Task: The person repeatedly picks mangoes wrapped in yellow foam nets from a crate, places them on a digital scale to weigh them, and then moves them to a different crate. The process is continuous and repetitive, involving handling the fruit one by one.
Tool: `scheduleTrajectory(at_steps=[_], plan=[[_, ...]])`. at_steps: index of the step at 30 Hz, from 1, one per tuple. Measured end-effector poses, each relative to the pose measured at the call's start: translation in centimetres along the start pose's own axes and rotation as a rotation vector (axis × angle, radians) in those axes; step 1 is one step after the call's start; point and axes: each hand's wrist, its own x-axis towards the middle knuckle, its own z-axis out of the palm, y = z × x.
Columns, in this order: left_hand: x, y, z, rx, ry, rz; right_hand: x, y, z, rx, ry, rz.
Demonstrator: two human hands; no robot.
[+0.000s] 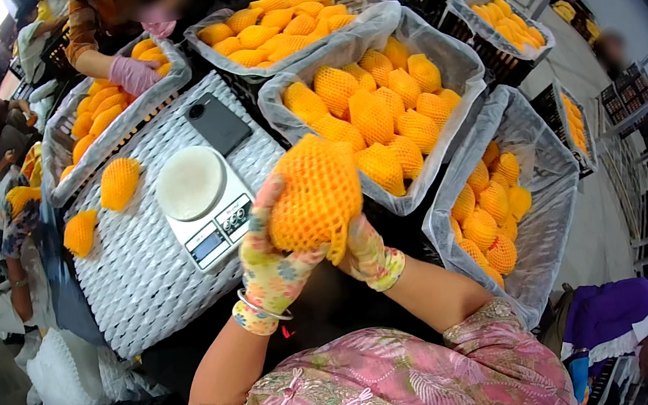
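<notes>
A yellow mango in an orange foam net sleeve (314, 191) is held up in front of me by both hands. My left hand (270, 260), in a floral glove, grips its left side and underside. My right hand (368, 252), also gloved, holds it from below on the right. Just left of the mango stands a white digital kitchen scale (204, 203) with nothing on its round plate. Behind the mango is a lined crate (450, 69) full of netted mangoes.
Two netted mangoes (119, 183) lie on the white woven tabletop (144, 277). A dark phone (218, 123) rests behind the scale. More lined crates of mangoes stand at the back (278, 22), left (100, 110) and right (539, 197). Another person's pink-gloved hand (130, 74) reaches into the left crate.
</notes>
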Motion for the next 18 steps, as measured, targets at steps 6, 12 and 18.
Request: scheduleTrajectory(at_steps=[6, 12, 18], plan=[[1.2, 1.8, 0.0, 0.862, -0.262, 0.058, 2.7, -5.2, -1.7, 0.249, 0.292, 0.134], [0.6, 1.3, -8.5, 0.736, 0.115, -0.114, 5.0, -14.2, -12.6, -1.705, 0.277, -0.007], [3.2, 0.1, -21.0, 1.098, 0.321, -0.026, 5.1, -15.5, -15.6, -2.118, 0.010, 0.837]])
